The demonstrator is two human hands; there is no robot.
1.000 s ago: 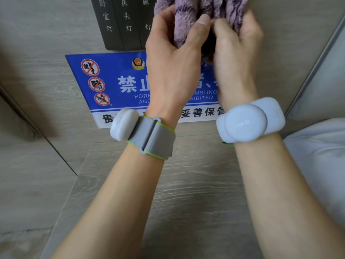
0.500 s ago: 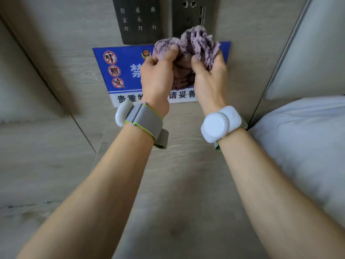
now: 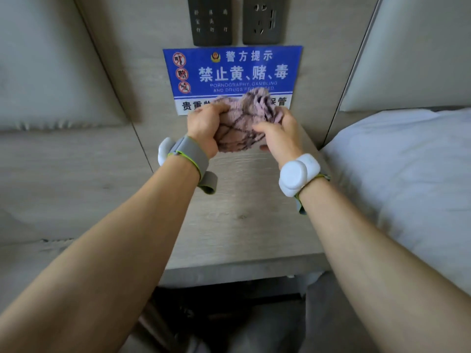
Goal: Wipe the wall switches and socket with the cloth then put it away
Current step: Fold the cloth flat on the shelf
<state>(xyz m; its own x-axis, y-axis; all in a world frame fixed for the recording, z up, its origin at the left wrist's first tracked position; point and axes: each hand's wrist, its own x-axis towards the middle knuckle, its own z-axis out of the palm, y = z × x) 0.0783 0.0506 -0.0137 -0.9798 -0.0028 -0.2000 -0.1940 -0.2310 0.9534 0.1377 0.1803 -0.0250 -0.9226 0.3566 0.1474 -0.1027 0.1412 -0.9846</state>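
A fluffy purple cloth (image 3: 242,123) is bunched between both hands, just above the back of a wooden bedside shelf. My left hand (image 3: 204,126) grips its left side and my right hand (image 3: 279,136) grips its right side. High on the wall, a dark switch panel (image 3: 210,20) with three labelled switches sits beside a dark socket (image 3: 262,20). Both are uncovered and well above the cloth.
A blue and white notice sign (image 3: 232,70) hangs under the switches, its lower edge partly hidden by the cloth. The wooden shelf top (image 3: 242,215) runs toward me. A white bed (image 3: 407,174) lies at the right, padded wall panels (image 3: 51,72) at the left.
Both hands have come down from the socket with the cloth, from the top of the sign to its bottom edge. The switches and socket now show fully.
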